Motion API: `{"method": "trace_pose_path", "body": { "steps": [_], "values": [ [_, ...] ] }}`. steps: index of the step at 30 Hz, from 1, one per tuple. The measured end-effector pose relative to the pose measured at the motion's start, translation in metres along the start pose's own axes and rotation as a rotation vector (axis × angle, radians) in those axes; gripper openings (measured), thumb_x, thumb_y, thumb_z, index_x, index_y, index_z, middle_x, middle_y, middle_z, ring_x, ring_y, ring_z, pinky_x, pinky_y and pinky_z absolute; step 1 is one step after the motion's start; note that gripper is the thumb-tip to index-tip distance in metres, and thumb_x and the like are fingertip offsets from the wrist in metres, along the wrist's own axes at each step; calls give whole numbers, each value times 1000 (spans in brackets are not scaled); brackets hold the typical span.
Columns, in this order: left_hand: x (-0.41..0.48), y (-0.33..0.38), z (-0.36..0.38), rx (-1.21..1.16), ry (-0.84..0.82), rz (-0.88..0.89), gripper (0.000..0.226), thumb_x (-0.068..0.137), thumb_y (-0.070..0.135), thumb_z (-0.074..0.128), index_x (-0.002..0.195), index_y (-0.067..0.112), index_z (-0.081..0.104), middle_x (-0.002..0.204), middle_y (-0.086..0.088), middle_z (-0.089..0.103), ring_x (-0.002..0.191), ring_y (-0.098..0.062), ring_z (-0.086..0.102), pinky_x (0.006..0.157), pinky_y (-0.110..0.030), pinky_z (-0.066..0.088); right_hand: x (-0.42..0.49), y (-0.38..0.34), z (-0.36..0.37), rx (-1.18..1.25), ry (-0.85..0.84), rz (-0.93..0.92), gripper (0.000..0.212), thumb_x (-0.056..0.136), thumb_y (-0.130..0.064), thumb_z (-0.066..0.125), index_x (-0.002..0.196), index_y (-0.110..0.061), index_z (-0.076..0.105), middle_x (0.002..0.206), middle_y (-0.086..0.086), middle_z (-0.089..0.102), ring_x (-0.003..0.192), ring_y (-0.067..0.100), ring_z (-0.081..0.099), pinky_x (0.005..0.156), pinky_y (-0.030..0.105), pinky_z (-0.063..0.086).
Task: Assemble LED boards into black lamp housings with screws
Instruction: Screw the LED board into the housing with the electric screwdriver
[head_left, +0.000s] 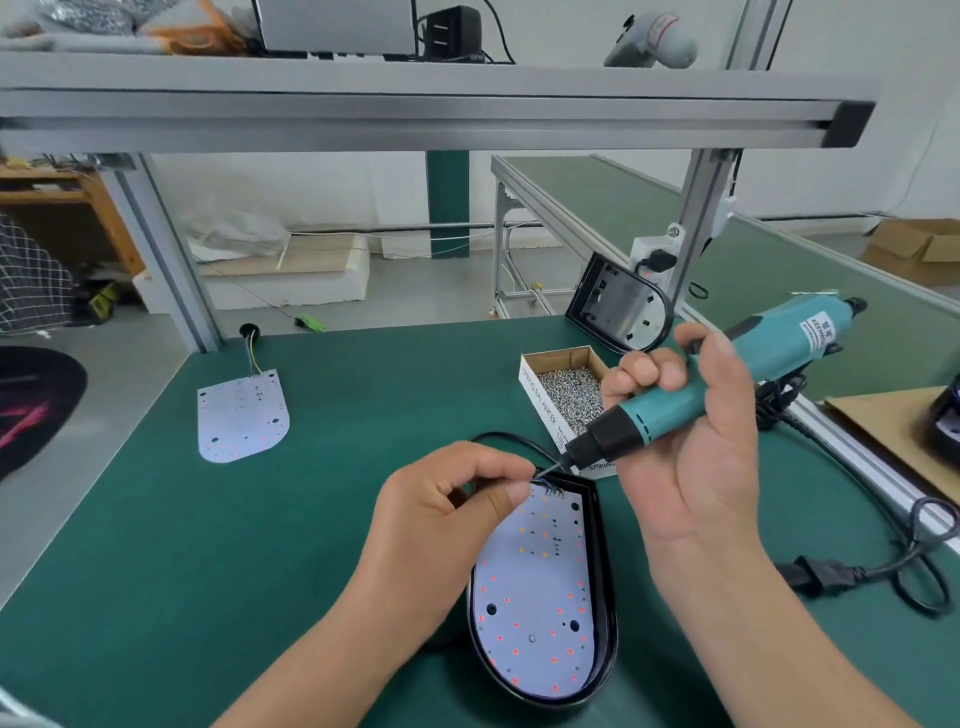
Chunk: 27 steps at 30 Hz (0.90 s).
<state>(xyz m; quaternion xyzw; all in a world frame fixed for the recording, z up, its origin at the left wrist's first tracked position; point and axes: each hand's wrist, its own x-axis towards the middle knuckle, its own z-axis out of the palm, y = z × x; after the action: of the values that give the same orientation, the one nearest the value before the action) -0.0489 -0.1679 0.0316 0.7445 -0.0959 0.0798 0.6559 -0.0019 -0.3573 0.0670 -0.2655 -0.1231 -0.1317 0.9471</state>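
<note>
The pale, D-shaped LED board (540, 597), dotted with red and orange LEDs, lies seated inside the black oval lamp housing (604, 582). The housing rests flat on the green bench mat (363, 405), near its front edge. 1 small grey spot low on the board looks like a screw head, but it is too small to be sure.

At the housing's far end, the left hand (447, 525) pinches thumb and forefinger together on the end of the thin driver bit (550, 469), just above the board's blue wires. Whether a screw sits between the fingertips is too small to tell. The right hand (691, 447) wraps its fingers round the teal electric screwdriver (727, 374), holding it tilted down toward that pinch.

The step in hand appears to be loading a screw onto the bit. The next move likely calls for swinging the driver upright over an open hole in the board and pressing straight down. The board must stay flat and the wires clear.

Just beyond the housing stands an open cardboard box of silver screws (569, 395). A 2nd loose LED board (241, 415) with wires lies well apart to the left. A 2nd black housing (618, 306) leans against the frame post behind the box. A black power cable (831, 571) coils at the right.
</note>
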Motion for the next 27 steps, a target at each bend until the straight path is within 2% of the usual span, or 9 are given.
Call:
{"method": "trace_pose_path", "body": {
  "steps": [3, 8, 16, 27],
  "values": [
    [-2, 0, 2, -4, -3, -23, 16, 84, 24, 86, 89, 39, 83, 83, 10, 78, 73, -1, 64, 71, -13, 52, -1, 1, 1, -9, -4, 12, 17, 106, -28, 57, 96, -19, 68, 72, -4, 47, 73, 14, 54, 76, 27, 50],
    [-5, 3, 3, 11, -12, -40, 30, 90, 14, 85, 95, 44, 79, 89, 13, 80, 80, 2, 69, 75, -8, 49, -2, 2, 2, -19, -12, 11, 17, 106, -27, 56, 97, -19, 68, 72, -4, 47, 73, 14, 53, 76, 28, 50],
    [-6, 6, 4, 44, -13, -77, 27, 90, 23, 85, 98, 47, 76, 91, 16, 79, 84, 2, 68, 78, -11, 50, -2, 5, -1, -55, -34, 19, 14, 105, -26, 57, 100, -18, 68, 71, -4, 49, 74, 15, 54, 76, 29, 50],
    [-6, 1, 2, 119, -22, -30, 29, 91, 24, 84, 100, 50, 75, 93, 20, 78, 90, 0, 69, 80, -12, 51, -1, 5, -3, -76, -36, 34, 12, 105, -25, 58, 102, -18, 66, 71, -4, 48, 74, 15, 53, 75, 29, 49]
  ]
}}
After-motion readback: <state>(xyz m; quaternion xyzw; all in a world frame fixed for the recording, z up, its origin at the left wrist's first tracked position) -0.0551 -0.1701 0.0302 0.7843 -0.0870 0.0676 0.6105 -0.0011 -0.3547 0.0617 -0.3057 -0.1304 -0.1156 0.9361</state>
